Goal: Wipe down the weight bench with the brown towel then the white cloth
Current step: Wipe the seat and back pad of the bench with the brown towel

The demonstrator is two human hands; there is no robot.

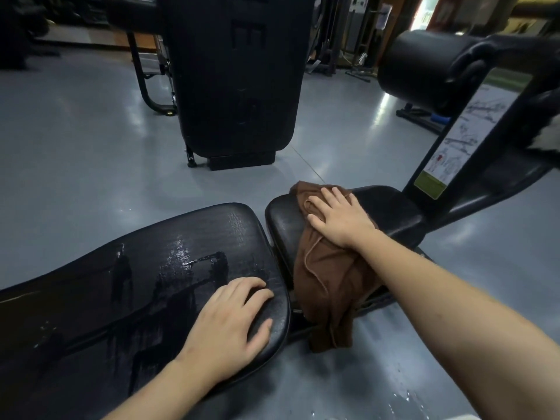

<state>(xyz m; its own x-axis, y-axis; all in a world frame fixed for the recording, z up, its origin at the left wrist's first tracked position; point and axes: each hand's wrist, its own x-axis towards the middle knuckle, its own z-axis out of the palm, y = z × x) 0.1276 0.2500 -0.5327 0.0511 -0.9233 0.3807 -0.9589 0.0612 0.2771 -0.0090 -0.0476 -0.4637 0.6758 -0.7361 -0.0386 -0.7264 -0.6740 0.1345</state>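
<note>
R hand [339, 218] flat, fingers spread, pressing brown towel [327, 268] onto seat pad [391, 213]; towel hangs off pad edge below wrist. L hand [230, 325] fingers loosely bent, resting on wet back pad [151, 268] of weight bench.

Towel [327, 268] on seat pad [391, 213], right of backrest [151, 268]

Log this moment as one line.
right hand flat on brown towel | seat pad | left hand rests on wet back pad

Black weight bench [169, 244] — wet sheen, brown towel [327, 277] draped over seat pad
</note>
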